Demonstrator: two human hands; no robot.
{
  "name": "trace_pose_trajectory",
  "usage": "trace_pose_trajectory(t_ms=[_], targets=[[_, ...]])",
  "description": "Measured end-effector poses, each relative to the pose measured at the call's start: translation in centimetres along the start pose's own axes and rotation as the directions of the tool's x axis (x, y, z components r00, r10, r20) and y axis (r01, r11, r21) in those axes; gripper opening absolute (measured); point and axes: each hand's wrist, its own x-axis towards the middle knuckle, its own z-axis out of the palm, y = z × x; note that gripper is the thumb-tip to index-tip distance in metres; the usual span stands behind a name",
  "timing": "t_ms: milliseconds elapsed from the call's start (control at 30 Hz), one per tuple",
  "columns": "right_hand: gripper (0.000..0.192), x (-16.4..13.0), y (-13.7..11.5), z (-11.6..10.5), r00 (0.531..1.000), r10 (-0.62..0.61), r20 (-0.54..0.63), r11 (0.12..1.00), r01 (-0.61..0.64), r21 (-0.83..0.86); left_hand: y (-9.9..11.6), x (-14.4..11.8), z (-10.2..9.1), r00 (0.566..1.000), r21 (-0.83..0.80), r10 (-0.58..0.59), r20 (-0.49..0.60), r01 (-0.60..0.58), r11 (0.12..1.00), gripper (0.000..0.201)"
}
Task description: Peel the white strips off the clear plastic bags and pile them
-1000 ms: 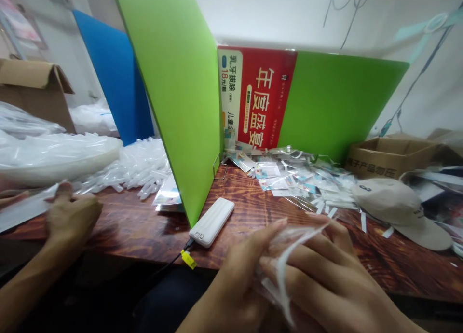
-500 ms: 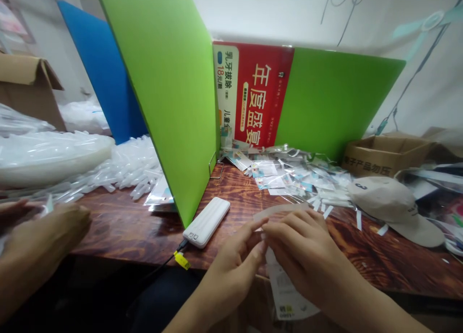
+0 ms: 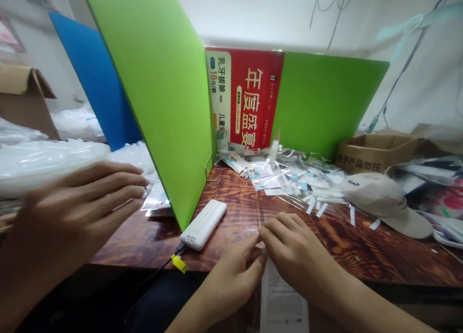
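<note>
My left hand (image 3: 237, 270) and my right hand (image 3: 298, 248) meet over the front edge of the table, fingers and thumbs pinched together. Between them they grip the top of a clear plastic packet (image 3: 284, 299), which hangs down with a white printed sheet inside. My fingers hide the top edge of the packet. Just left of my left hand lies a white power bank (image 3: 204, 224) with a black cable and a yellow tag (image 3: 180, 264).
Beyond my hands, a pile of clear packets with cards (image 3: 289, 176) and white strips lies before a green board (image 3: 325, 106). A beige cap (image 3: 383, 202) and a cardboard box (image 3: 376, 152) are at right. Another person's hand (image 3: 90, 212) is beside the green divider (image 3: 155, 96).
The packet has swung more upright below my hands, which stay pinched together. A blurred white strip now shows above the pile. The other person's hand has risen and moved right, fingers stretched out.
</note>
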Motion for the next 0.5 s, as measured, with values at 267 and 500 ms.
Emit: trace_pose_trajectory(t_ms=[267,500], targets=[[0.022,-0.1,0.7,0.1,0.98,0.164,-0.111,0.962,-0.135,0.238,-0.2,-0.3,-0.1,0.993,0.043,0.111,-0.037,-0.109,0.993,0.035],[0.017,-0.7,1.0,-1.2,0.956,0.294,0.007,0.833,-0.26,0.488,0.5,-0.3,0.0,0.985,0.041,0.169,-0.025,-0.168,0.985,0.04]])
